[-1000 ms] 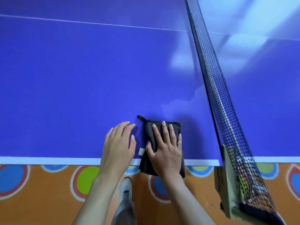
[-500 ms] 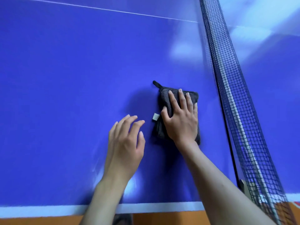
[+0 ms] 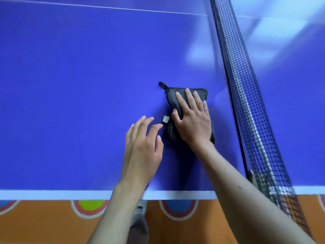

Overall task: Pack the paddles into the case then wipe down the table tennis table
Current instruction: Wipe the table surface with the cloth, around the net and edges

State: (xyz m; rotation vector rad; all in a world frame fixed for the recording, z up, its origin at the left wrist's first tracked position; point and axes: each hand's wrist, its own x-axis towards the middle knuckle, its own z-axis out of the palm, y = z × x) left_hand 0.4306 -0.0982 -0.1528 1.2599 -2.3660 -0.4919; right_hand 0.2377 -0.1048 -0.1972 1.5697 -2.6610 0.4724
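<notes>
The blue table tennis table fills most of the head view. A folded dark grey cloth with a small loop and a white tag lies on it, close to the net. My right hand lies flat on top of the cloth and presses it onto the surface, thumb at its left edge. Just left of the cloth, my left hand rests on the table, fingers apart, holding nothing. No paddles or case are in view.
The black net runs along the right of the cloth, from far to near, down to its post at the table's edge. A white line marks the near edge. Below is an orange floor with coloured circles and my shoe.
My right hand has slid the cloth from the near white edge out onto the table along the net. My left hand has moved forward with it.
</notes>
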